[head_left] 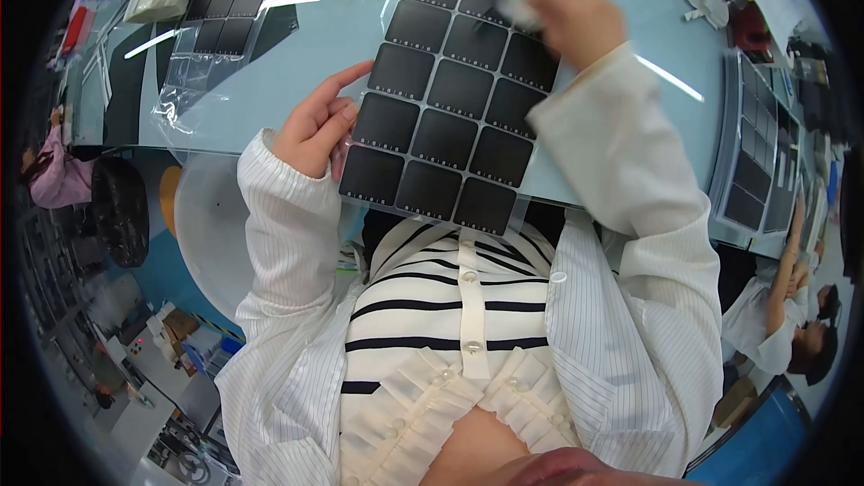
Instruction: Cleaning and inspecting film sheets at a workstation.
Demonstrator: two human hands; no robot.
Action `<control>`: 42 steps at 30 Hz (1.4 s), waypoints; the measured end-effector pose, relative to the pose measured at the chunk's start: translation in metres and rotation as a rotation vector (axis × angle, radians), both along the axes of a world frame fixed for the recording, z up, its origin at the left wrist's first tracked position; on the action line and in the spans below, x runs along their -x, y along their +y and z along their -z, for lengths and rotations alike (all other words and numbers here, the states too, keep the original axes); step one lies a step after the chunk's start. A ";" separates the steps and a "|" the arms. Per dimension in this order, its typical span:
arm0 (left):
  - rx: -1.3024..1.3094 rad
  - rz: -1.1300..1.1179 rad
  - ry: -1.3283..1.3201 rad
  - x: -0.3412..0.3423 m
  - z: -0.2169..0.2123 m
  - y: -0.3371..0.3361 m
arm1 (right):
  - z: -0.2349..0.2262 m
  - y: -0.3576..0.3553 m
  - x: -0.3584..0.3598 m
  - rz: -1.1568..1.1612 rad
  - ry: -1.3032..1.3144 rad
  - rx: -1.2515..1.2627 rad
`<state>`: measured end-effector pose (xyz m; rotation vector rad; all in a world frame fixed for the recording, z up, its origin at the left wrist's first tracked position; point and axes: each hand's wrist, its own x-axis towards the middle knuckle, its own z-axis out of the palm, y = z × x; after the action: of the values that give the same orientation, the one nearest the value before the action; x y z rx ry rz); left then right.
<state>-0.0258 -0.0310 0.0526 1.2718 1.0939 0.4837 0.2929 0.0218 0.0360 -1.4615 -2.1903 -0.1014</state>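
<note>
Pale blue table (pixel 324 31), glossy, streaked with reflected light; its outer parts bend away at the fisheye rim.

Sheet (pixel 453 85), one: dark squares on clear backing, five rows of three. We find it centred before the wearer, its near end at the table's front edge. Long axis runs away from the body, far end leaning right; each square's pale marks line the side nearest the wearer. Far right corner is hidden by the right hand (pixel 576 13).

Right hand: blurred, fingers drawn in around a white wad (pixel 515 4), over the sheet's far end. We cannot make out the wad's material.

Left hand (pixel 315 130): narrow, thumb bent near the index finger, at the sheet's left edge; we cannot tell whether it grips or merely steadies. Some fingers are hidden.

Smaller sheet (pixel 225 13): six dark squares, far left, beside crumpled clear film (pixel 180 81).

Panels (pixel 751 144), right: dark-squared, distorted; we cannot count them.
</note>
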 end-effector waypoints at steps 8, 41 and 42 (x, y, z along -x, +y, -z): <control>0.029 -0.070 -0.016 -0.006 -0.007 -0.006 | -0.023 -0.044 -0.139 0.667 -0.013 0.088; 0.110 0.157 -0.087 -0.074 -0.011 -0.050 | -0.045 -0.257 -0.035 0.688 1.087 0.381; 0.064 0.102 -0.096 -0.073 -0.013 -0.050 | -0.052 -0.259 -0.047 0.689 1.077 0.301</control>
<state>0.0471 -0.0807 0.0654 1.2295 0.9524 0.4253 0.3399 -0.2373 0.0880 -1.7707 -0.8296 0.6527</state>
